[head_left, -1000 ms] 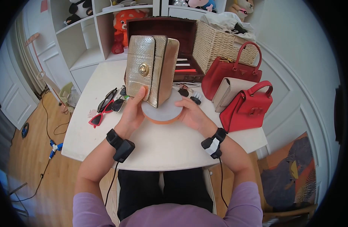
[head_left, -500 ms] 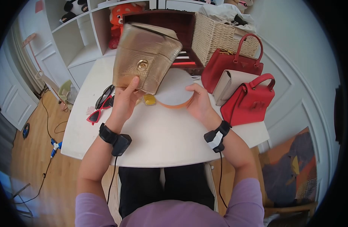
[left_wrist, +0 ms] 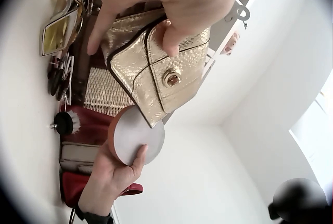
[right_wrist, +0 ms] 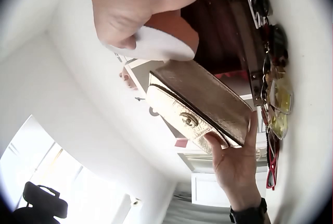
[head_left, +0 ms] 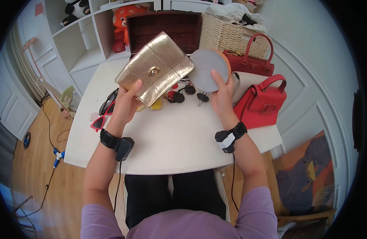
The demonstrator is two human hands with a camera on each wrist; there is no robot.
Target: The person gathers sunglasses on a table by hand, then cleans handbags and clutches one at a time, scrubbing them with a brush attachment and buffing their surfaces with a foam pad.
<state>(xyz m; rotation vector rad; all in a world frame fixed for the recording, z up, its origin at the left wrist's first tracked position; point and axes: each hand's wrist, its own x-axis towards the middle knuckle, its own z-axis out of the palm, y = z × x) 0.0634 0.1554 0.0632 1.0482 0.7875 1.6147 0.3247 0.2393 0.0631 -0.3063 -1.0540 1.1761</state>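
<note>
My left hand (head_left: 126, 104) grips a gold snakeskin-textured handbag (head_left: 167, 59) by its lower left corner, thumb on the front flap and the other fingers behind. The bag is tilted above the table, its round turn-lock facing up towards me. In my right hand (head_left: 223, 99) is a flat round disc (head_left: 203, 69) with a grey-white face and an orange rim, my thumb pressed on the face. The left wrist view shows the disc (left_wrist: 136, 138) close beside the bag's corner (left_wrist: 151, 114). In the right wrist view the disc's orange-brown side (right_wrist: 174, 25) shows.
Red sunglasses (head_left: 97, 124), yellow-lensed glasses (head_left: 156, 104) and several dark glasses (head_left: 176, 96) lie on the white table (head_left: 171, 147). A red handbag (head_left: 261, 103), a beige bag (head_left: 239, 85) and a dark red handbag (head_left: 263, 65) stand right. Behind are an open case (head_left: 163, 28) and wicker basket (head_left: 219, 36).
The bag has tipped from upright to a slant, its front turned up. The disc has moved from under the bag up and right, apart from it, uncovering glasses. My hands have spread.
</note>
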